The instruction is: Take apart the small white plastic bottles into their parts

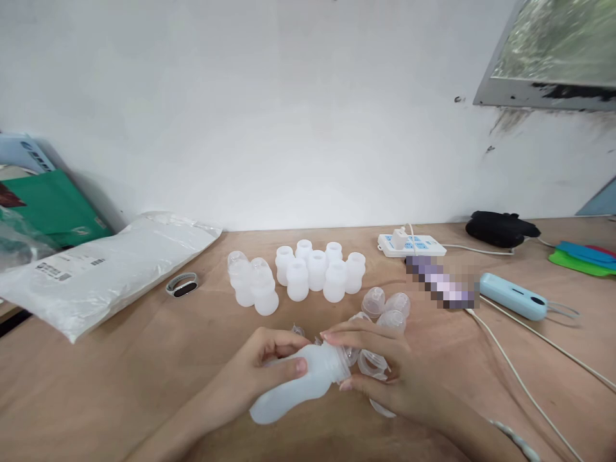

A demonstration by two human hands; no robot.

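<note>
My left hand (257, 372) is wrapped round a small translucent white bottle (298, 385), which lies tilted with its threaded neck pointing right. My right hand (385, 372) is closed at the bottle's neck on a clear cap (368, 364). More clear caps (385, 305) lie loose just beyond my fingers. Farther back stand several uncapped white bottles (317, 273) in a cluster, and two capped bottles (253, 282) to their left.
A large white plastic bag (106, 266) lies at left, with a grey wristband (183, 284) beside it. At right lie a power strip (411, 244), white cables (520, 372), a light blue device (513, 296) and a black object (500, 228). Green folders (48, 208) lean at far left.
</note>
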